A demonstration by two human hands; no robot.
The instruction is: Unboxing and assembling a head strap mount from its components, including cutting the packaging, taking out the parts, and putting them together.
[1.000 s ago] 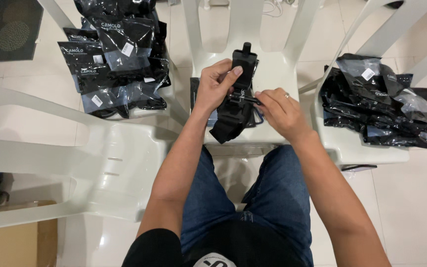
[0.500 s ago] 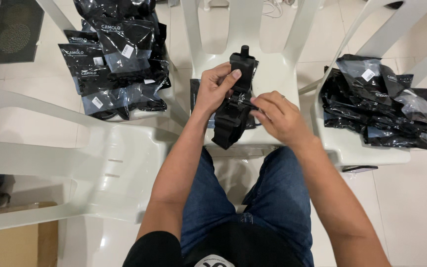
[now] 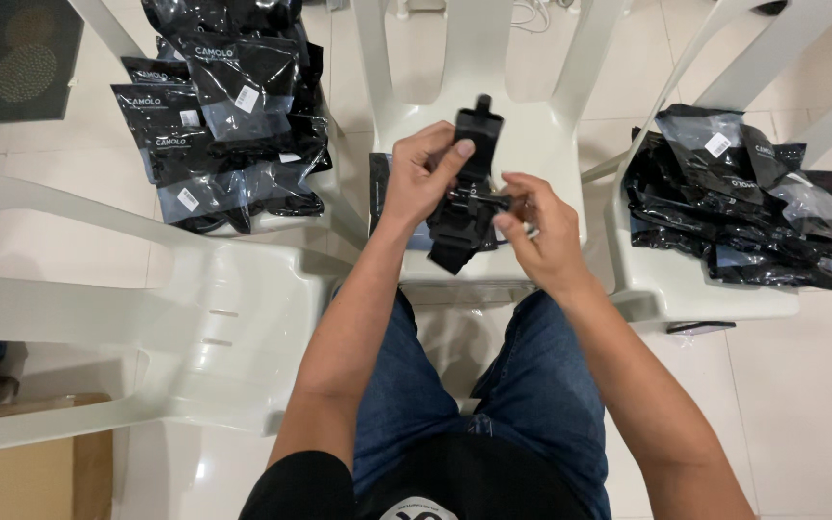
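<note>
While the left hand (image 3: 426,173) grips a black strap mount (image 3: 464,197) (upright), the right hand (image 3: 536,226) pinches its buckle; bagged packets (image 3: 219,116) flank both.

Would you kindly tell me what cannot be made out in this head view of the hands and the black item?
- Black strap item: lower middle hidden by the left hand and right hand.
- Small part at the right fingertips: too small to identify.
- Right pile of black bags: contents hidden by the wrapping.
- Cardboard box: cut off by the frame edge.
</note>
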